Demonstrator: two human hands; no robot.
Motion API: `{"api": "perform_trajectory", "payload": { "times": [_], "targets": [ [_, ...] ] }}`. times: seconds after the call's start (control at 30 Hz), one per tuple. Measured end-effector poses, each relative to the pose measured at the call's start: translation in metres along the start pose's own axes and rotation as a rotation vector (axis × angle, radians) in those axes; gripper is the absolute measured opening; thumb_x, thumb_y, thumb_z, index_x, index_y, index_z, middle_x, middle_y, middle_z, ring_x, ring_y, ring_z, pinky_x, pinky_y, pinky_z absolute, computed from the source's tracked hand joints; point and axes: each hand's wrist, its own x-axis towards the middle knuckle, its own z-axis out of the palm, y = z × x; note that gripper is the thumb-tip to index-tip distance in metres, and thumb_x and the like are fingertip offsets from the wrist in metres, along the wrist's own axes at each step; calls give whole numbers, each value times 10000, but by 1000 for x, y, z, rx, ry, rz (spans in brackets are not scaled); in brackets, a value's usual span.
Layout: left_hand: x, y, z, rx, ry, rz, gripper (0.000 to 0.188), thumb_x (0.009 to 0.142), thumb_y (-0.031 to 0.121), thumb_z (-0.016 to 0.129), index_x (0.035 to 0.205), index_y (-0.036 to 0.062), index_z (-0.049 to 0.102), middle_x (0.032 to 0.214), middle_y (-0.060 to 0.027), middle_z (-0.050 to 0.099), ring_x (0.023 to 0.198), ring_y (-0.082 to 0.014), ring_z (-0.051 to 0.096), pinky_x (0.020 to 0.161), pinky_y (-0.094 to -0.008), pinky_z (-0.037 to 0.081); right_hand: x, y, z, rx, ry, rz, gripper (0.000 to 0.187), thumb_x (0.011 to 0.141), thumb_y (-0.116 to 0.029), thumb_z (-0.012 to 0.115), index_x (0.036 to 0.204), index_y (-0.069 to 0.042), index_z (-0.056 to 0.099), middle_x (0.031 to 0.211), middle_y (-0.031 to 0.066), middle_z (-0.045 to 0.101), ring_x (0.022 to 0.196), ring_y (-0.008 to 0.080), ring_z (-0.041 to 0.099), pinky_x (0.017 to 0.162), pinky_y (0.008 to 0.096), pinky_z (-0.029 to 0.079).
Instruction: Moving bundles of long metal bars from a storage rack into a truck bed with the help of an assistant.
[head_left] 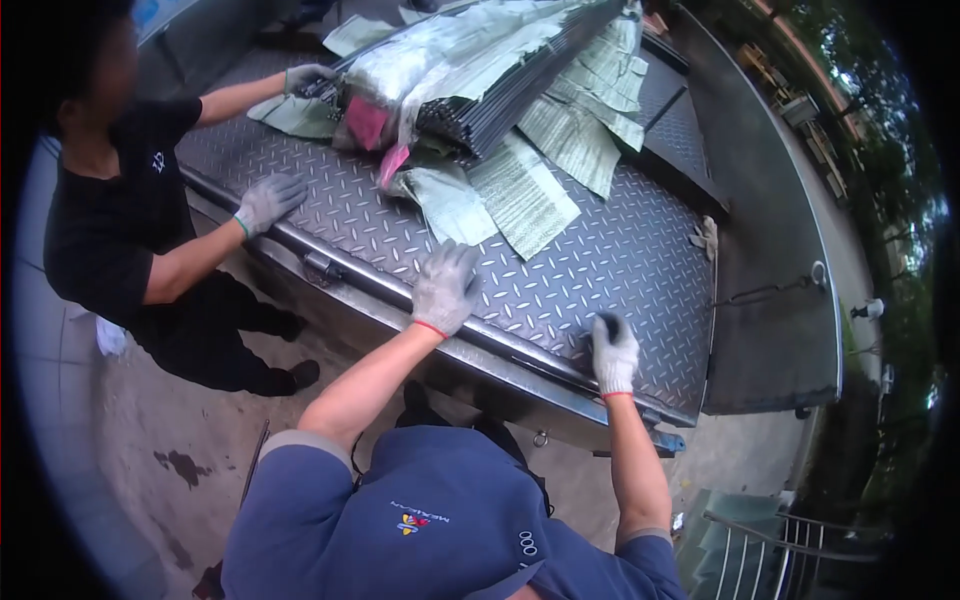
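Note:
My left hand, in a pale work glove with a red cuff, rests palm down on the near edge of a steel tread-plate truck bed. Its fingers stretch toward loose greenish wrapping sheets. Farther right along that edge, my right hand leans on the bed, its glove dark at the fingertips. The fingers look loosely bent with nothing visible in them. Beyond my hands lies a long bundle of dark metal bars, partly covered by clear plastic film and pink wrapping.
On the left a co-worker in black has one gloved hand on the bed edge, the other at the bundle's end. A raised side panel with a chain bounds the right. A loose glove lies beside it. A metal rack stands lower right.

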Motion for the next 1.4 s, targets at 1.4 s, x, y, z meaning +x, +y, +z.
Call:
{"api": "perform_trajectory", "payload": {
  "times": [1.4],
  "targets": [
    [10,20,21,131,33,-164,271,859,-1,670,1125,41,698,1189,-169,708,1217,-404,633,1054,-495,491,241,-123,152,1333,-734,665,594,1006,-553,650,1447,-169,544,1362,138,616,1217,367,608,969,634,541]
  ]
}}
